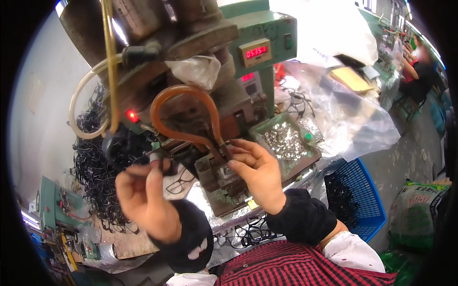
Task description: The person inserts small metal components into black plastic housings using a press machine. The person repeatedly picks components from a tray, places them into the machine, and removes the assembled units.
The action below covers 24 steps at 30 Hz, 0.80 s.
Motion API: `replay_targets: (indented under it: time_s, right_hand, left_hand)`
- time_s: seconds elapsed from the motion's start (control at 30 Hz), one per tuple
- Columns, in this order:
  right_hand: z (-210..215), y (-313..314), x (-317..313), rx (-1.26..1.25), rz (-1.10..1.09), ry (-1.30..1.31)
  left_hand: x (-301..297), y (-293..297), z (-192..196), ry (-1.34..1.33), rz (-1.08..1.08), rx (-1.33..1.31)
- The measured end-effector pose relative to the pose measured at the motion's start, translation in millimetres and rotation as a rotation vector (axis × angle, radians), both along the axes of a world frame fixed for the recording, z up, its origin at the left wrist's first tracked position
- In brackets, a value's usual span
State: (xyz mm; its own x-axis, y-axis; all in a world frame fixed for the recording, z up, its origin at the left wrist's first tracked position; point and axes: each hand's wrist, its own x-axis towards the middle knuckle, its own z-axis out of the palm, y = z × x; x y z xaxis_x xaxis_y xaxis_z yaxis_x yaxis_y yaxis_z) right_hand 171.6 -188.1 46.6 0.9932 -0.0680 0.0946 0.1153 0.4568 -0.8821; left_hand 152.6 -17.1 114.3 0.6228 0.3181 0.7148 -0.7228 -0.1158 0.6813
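My left hand (150, 202) is raised left of the machine's fixture, its fingers pinched on a dark, motion-blurred piece (167, 164) that looks like part of a glasses frame. At the fixture, my right hand (260, 174) has thumb and fingers closed beside the end of the coil; whatever they pinch is hidden. An orange-brown looped coil (185, 89) comes down from the machine to the metal fixture (210, 176). Just below and right of my left hand lies a thin glasses frame (179, 185).
Dark glasses frames are heaped (90, 167) at the left. A tray (312, 155) of small shiny metal parts stands right of the fixture. Further right are a blue basket (369, 195) holding dark pieces and a printed sack (417, 214). Another person (417, 71) sits far right.
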Motion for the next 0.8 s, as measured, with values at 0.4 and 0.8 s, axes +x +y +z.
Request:
replay_targets:
  time_s: [0.4, 0.8]
  right_hand:
    - [16.7, -27.7, -11.2, -0.520, -0.003, -0.202]
    - [-79.4, -109.6, 54.4, -1.331, -0.487, -0.279]
  left_hand:
    - [-31.7, -15.5, 2.2, 0.252, -0.159, 0.057]
    - [-14.1, -43.7, -20.9, 0.370, -0.261, 0.134]
